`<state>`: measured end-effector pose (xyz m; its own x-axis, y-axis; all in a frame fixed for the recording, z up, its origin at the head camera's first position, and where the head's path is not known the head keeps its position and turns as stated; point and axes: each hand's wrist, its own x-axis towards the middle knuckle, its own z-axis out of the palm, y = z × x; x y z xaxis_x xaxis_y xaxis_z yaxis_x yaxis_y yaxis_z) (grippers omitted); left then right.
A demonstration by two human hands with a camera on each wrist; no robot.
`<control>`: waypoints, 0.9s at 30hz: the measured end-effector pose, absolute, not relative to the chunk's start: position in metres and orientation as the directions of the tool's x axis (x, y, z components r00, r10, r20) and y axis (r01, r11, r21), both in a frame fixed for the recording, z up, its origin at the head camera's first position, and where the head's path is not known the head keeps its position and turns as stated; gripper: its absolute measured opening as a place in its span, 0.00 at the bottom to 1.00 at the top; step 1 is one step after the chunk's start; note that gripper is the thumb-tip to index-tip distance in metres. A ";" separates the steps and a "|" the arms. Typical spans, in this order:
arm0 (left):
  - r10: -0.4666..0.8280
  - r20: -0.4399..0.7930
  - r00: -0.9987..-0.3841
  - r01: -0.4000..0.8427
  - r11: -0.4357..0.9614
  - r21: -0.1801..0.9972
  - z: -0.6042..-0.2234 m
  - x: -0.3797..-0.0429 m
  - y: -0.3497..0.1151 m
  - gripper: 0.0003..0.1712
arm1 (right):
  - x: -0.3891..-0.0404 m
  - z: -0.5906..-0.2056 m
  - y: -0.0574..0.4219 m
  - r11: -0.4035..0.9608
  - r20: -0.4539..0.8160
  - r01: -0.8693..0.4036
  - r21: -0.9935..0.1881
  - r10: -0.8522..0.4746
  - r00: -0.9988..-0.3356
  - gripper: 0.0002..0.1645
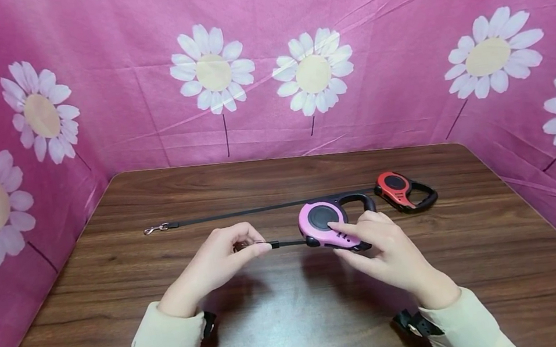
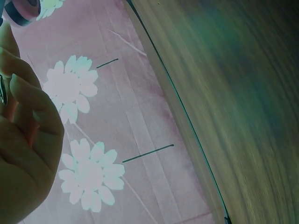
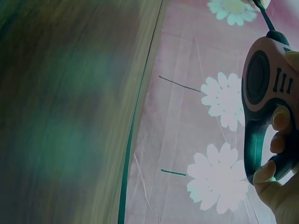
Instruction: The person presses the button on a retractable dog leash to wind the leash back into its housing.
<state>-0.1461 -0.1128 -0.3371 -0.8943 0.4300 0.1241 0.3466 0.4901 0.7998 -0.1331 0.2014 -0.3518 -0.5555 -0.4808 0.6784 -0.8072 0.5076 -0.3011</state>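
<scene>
A pink retractable dog leash [image 1: 311,222] with a black handle is held up over the table by my right hand [image 1: 385,250]. In the right wrist view, fingers of the right hand [image 3: 280,198] curl through and around the handle of the pink leash [image 3: 275,93]. My left hand [image 1: 221,260] pinches the leash's clip end, mostly hidden by the fingers, and a short black strap [image 1: 289,243] runs between it and the casing. In the left wrist view, a bit of metal [image 2: 3,91] shows among the curled fingers of the left hand [image 2: 30,144].
Behind the hands, a red retractable leash [image 1: 394,183] lies on the brown wooden table [image 1: 89,304]. Its black strap [image 1: 241,213] stretches left to a metal clip [image 1: 156,229]. A pink cloth [image 1: 273,133] with white daisies surrounds the table's back and sides.
</scene>
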 end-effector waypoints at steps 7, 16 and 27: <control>0.437 0.135 -0.889 0.361 0.490 0.793 -0.335 -0.146 -0.108 0.06 | -0.133 -0.352 0.197 0.503 0.668 -0.812 -0.295 -0.498 -0.552 0.22; 0.460 0.148 -0.875 0.390 0.491 0.779 -0.335 -0.145 -0.102 0.05 | -0.131 -0.353 0.193 0.528 0.644 -0.796 -0.296 -0.505 -0.575 0.22; 0.498 0.185 -0.847 0.445 0.475 0.759 -0.334 -0.144 -0.094 0.05 | -0.132 -0.353 0.189 0.524 0.635 -0.798 -0.296 -0.516 -0.575 0.24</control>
